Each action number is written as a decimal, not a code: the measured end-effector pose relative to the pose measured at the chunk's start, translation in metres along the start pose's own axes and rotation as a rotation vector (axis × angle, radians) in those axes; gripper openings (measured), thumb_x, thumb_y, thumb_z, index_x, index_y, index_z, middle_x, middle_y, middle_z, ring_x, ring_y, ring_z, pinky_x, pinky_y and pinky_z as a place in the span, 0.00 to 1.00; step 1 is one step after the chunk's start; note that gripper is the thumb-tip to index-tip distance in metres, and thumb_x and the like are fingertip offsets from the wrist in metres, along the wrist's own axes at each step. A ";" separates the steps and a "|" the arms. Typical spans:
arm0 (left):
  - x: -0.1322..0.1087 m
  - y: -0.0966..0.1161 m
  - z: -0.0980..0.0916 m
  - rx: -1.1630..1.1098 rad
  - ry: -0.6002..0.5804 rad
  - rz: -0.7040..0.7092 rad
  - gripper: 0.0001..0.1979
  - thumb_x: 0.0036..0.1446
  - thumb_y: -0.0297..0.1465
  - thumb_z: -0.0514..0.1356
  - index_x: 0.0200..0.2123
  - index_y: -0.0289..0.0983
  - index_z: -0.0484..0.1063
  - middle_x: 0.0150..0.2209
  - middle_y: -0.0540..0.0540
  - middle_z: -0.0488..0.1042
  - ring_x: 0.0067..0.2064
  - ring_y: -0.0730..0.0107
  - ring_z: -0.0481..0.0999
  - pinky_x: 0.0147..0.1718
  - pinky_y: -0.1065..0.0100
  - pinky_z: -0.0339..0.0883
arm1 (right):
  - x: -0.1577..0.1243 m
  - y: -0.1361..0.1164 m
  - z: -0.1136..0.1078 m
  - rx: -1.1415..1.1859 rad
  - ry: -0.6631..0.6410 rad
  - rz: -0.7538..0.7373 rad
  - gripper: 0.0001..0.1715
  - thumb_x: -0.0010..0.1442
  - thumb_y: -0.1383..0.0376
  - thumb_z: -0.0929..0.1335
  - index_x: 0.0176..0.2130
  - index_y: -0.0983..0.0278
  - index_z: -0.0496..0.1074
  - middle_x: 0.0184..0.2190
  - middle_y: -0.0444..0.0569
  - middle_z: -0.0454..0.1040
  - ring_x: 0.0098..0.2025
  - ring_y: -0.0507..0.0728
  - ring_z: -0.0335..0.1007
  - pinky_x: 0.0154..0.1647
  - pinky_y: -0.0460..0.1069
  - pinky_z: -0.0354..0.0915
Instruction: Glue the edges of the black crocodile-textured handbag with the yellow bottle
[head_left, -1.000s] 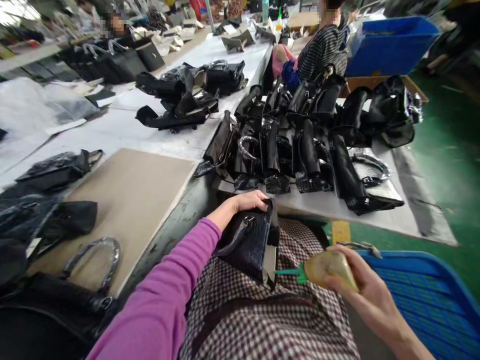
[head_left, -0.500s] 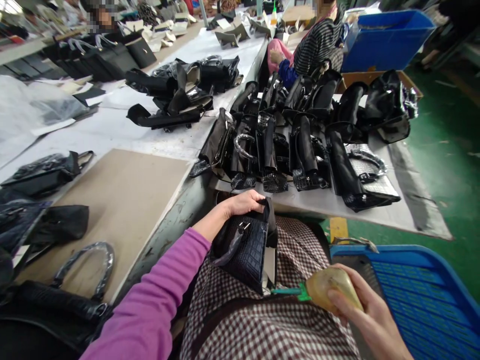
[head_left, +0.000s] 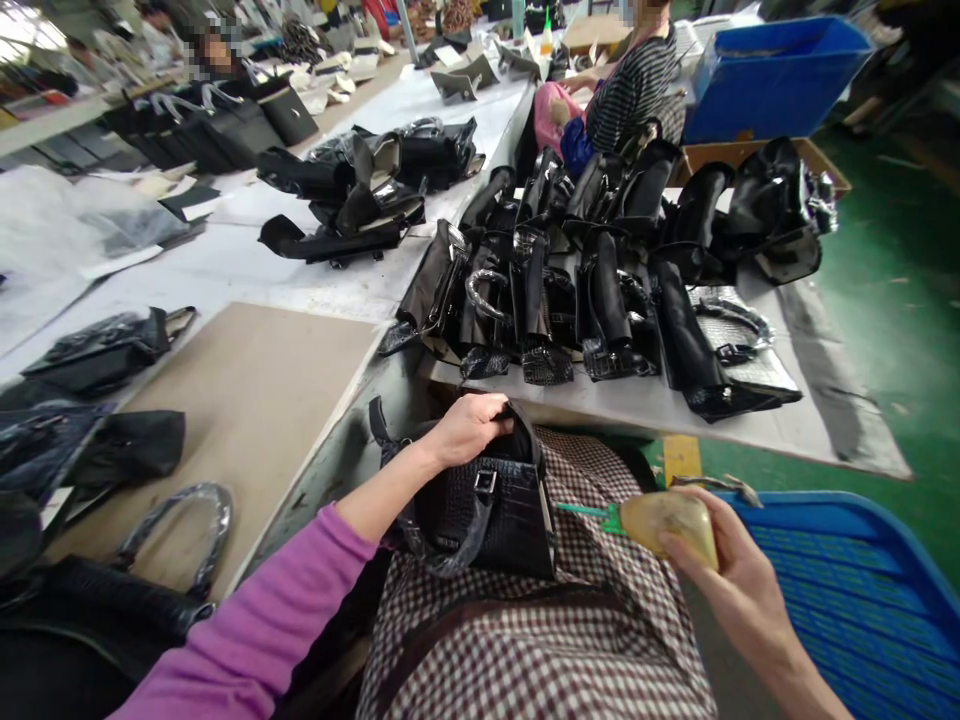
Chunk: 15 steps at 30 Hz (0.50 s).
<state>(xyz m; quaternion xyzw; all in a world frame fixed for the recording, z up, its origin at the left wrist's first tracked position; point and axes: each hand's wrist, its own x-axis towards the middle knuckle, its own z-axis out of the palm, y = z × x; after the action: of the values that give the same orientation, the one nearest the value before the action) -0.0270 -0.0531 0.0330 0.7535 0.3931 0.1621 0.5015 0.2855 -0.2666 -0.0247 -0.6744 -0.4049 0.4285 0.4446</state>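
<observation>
On my checked apron (head_left: 510, 650) rests a black crocodile-patterned handbag (head_left: 517, 520), its plastic-wrapped handle hanging down the front. My left hand (head_left: 469, 430) is closed on the bag's upper edge, with some fingertips hidden inside the opening. A yellowish squeeze bottle (head_left: 671, 525) with a long green nozzle lies sideways in my right hand (head_left: 731, 560), fingers wrapped round it. The nozzle tip points left at the bag's right side edge; whether it touches cannot be made out.
Several black bags (head_left: 607, 290) stand in rows on the table ahead. A brown board (head_left: 262, 380) lies on the left table, near more bags. At right is a blue plastic basket (head_left: 847, 540); farther back, a blue bin (head_left: 780, 80) and a person in a striped top (head_left: 634, 90).
The handbag has turned so more of its front and buckle shows. My right hand has moved up with the bottle, its nozzle going from the bag's lower corner to higher along the side.
</observation>
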 end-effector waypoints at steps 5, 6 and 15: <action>-0.004 0.001 -0.001 0.062 -0.004 0.045 0.08 0.60 0.31 0.60 0.32 0.34 0.76 0.32 0.48 0.73 0.37 0.65 0.72 0.40 0.68 0.65 | 0.018 -0.004 0.012 -0.032 -0.091 -0.166 0.30 0.60 0.55 0.76 0.57 0.57 0.68 0.49 0.49 0.75 0.45 0.62 0.75 0.44 0.49 0.73; -0.003 0.001 -0.001 0.065 -0.006 0.050 0.08 0.60 0.31 0.59 0.33 0.33 0.76 0.33 0.48 0.74 0.37 0.65 0.73 0.41 0.68 0.66 | 0.021 -0.005 0.015 -0.041 -0.105 -0.192 0.29 0.61 0.55 0.76 0.57 0.56 0.68 0.49 0.49 0.75 0.46 0.62 0.75 0.44 0.49 0.73; -0.003 0.002 -0.003 0.064 -0.008 0.060 0.08 0.61 0.31 0.60 0.34 0.33 0.77 0.33 0.47 0.74 0.37 0.65 0.74 0.40 0.69 0.67 | 0.031 -0.019 0.022 -0.132 -0.169 -0.313 0.27 0.64 0.55 0.74 0.58 0.57 0.65 0.51 0.53 0.71 0.50 0.66 0.73 0.53 0.57 0.69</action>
<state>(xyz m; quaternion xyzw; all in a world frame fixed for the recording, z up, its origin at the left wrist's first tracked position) -0.0298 -0.0538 0.0361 0.7812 0.3734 0.1614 0.4735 0.2707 -0.2271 -0.0191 -0.5926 -0.5680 0.3816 0.4248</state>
